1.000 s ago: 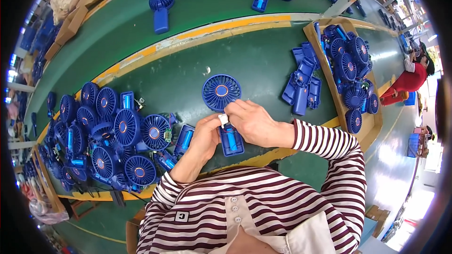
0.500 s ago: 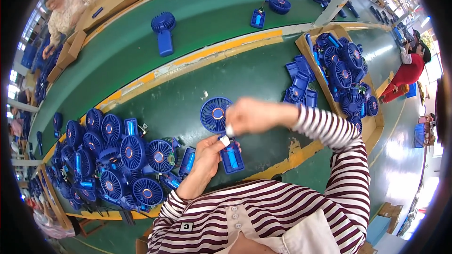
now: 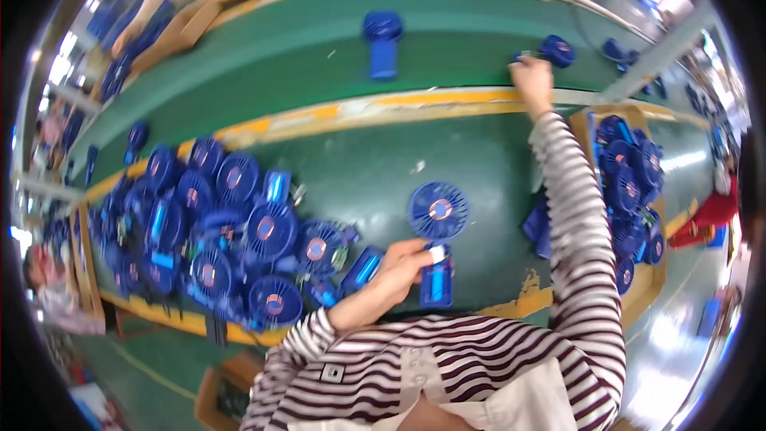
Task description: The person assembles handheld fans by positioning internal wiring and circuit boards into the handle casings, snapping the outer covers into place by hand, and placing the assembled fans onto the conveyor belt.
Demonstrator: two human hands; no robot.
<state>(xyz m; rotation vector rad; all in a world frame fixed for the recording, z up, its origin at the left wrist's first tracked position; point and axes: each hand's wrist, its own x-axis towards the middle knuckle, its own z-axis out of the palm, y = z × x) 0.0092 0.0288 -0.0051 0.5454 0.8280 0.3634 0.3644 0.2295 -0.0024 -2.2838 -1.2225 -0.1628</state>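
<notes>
- Well, the biggest thing we see is the long green belt (image 3: 303,56) on the far side.
- Next comes our green table (image 3: 359,160), right in front of us, with a yellow and white strip (image 3: 319,114) between it and the belt.
- On the table's left side sits a big heap of blue fans (image 3: 271,227), all piled up, and some show bright blue insides.
- On the right is a long brown cardboard tray (image 3: 650,303), with more fans (image 3: 626,187) lying in it.
- Our striped right sleeve (image 3: 586,255) stretches far over the table and partly hides some loose blue pieces (image 3: 536,227).
- One whole fan (image 3: 383,44) lies by itself on the belt.
- Our right hand (image 3: 533,80) is way out at the belt, close by a round blue fan top (image 3: 558,50). It is blurry, so we cannot tell if its fingers hold anything.
- Our left hand (image 3: 395,275) is bent and narrow, holding the far end of an open blue handle (image 3: 436,302) on the table near us.
- Just past that end lies a round fan head (image 3: 439,211), face up.
- Inside the handle we see a light blue battery (image 3: 436,281).
- Smallest is a white bit (image 3: 437,254) by our left fingertips.
</notes>
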